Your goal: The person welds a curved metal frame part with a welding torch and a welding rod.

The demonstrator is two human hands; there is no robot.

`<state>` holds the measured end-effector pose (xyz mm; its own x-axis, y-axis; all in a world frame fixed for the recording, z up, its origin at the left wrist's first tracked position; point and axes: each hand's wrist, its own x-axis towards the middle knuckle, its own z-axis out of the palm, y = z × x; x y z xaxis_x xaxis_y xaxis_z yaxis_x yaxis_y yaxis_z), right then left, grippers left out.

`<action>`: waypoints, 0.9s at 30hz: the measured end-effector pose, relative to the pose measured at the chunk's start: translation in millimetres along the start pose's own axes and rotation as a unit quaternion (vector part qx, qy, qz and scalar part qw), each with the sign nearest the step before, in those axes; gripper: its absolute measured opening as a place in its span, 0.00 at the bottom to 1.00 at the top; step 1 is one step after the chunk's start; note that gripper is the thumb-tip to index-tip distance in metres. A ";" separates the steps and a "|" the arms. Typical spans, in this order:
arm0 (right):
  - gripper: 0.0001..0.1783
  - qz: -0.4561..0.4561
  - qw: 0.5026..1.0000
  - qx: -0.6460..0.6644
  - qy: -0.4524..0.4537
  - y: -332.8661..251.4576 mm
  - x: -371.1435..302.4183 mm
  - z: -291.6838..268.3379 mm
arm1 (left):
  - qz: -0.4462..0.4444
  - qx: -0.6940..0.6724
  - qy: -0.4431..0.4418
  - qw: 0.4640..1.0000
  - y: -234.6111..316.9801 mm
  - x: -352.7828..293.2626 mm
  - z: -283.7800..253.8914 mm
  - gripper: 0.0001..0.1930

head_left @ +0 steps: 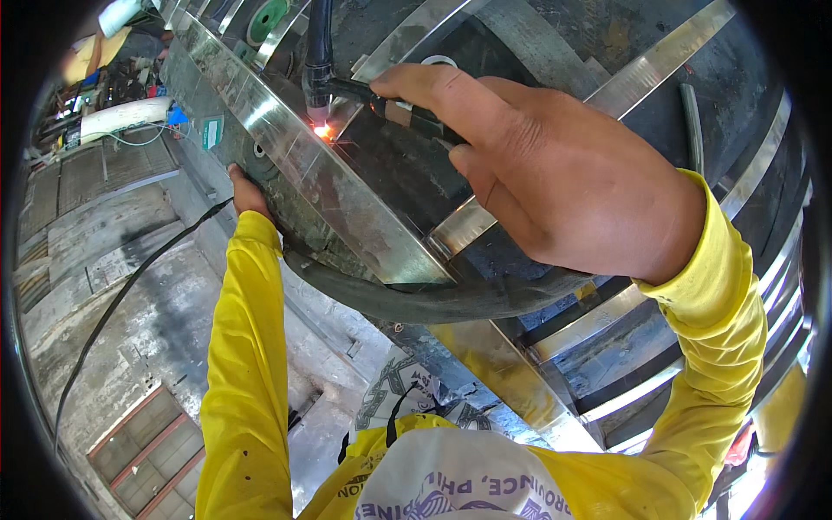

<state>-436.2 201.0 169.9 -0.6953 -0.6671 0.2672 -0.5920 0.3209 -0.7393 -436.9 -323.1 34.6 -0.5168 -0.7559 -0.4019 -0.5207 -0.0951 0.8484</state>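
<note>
My right hand [563, 173] is closed around the black handle of a welding torch [319, 78]. The torch's pinkish nozzle points down at a stainless steel bar [321, 173], and a small orange-white glow shows where they meet. This bar joins crosswise bars of a shiny metal frame. Off to the left, my left hand [249, 192] is at the edge of the dark work surface, beside the long bar. One digit points up along the edge; its other fingers are mostly hidden, so what it holds, if anything, does not show.
A thick black hose [416, 303] curves across the frame below my right hand. A thin black cable [130, 277] runs over the concrete floor on the left. A green disc [267, 21] lies at the top. Cluttered items and a white curved piece [126, 120] are at upper left.
</note>
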 end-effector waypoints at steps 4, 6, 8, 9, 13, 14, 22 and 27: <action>0.35 -0.135 0.988 0.065 -0.025 27.6 -4.3 4.5 | -0.006 -0.018 -0.009 1.000 -16.7 23.0 -6.1 0.54; 0.37 -0.037 0.998 0.045 -0.014 11.5 -2.4 5.8 | -0.013 -0.022 0.004 1.000 -13.9 27.2 -12.8 0.55; 0.40 0.019 1.000 -0.013 0.001 0.1 -2.5 5.3 | 0.013 -0.016 0.028 0.999 -6.6 24.3 -12.5 0.55; 0.40 0.027 0.999 -0.020 -0.003 0.3 -3.9 3.2 | 0.005 -0.019 0.020 1.000 -9.3 9.5 3.0 0.55; 0.39 0.034 0.999 -0.021 -0.020 -0.2 -6.7 -0.9 | -0.039 -0.001 -0.006 0.999 -3.0 -14.5 15.5 0.45; 0.40 0.031 0.999 -0.026 -0.016 0.4 -7.2 0.2 | -0.041 0.001 -0.011 0.999 -4.0 -14.4 15.4 0.45; 0.31 -0.144 0.989 0.024 0.002 24.0 -6.5 6.8 | -0.030 -0.027 -0.024 0.999 -18.0 40.6 -18.0 0.55; 0.40 0.048 0.999 0.002 -0.024 2.7 -7.2 4.2 | -0.031 0.025 -0.028 0.999 -14.2 10.9 3.9 0.44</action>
<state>-431.1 203.9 163.4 -0.7285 -0.6649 0.1650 -0.5215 0.3819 -0.7630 -437.8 -327.4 16.8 -0.5192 -0.7125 -0.4721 -0.5846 -0.1069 0.8043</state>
